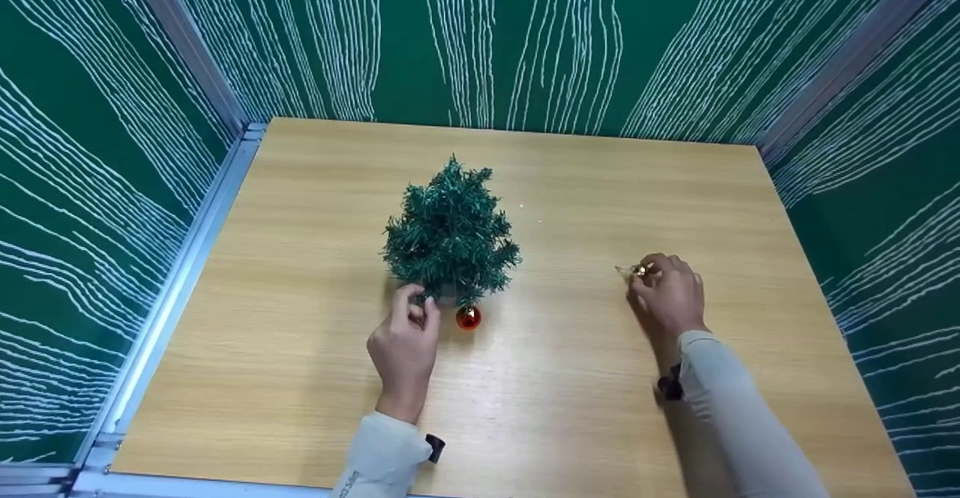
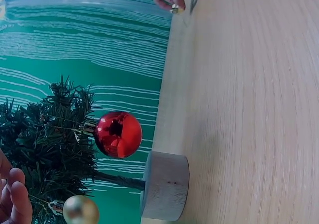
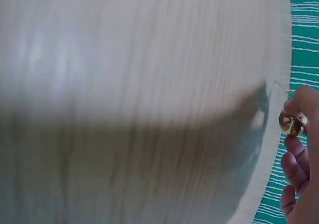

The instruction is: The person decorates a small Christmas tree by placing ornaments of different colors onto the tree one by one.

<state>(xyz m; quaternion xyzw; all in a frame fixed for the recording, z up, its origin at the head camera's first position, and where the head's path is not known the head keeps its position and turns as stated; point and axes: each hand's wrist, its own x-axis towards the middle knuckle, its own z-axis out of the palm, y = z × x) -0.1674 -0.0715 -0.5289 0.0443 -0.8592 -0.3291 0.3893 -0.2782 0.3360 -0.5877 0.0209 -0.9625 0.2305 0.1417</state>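
A small green artificial Christmas tree (image 1: 451, 235) stands left of the table's middle on a round grey base (image 2: 167, 186). From its branches hangs a shiny red bauble (image 1: 469, 318). My left hand (image 1: 403, 352) is at the tree's lower front, fingers bent, thumb and index tips apart. Close by its fingertips, a gold bauble (image 2: 81, 211) hangs on a thread in the left wrist view; where the thread's upper end sits is hard to see. Off to the right, my right hand (image 1: 673, 295) pinches another gold bauble (image 3: 290, 123) between thumb and fingers, its loop of thread sticking out.
The wooden tabletop (image 1: 555, 378) carries the tree. Green walls with white wavy lines (image 1: 555, 40) enclose its back and sides. A metal rail (image 1: 217, 213) runs along the left edge. Dark straps or devices sit at both wrists.
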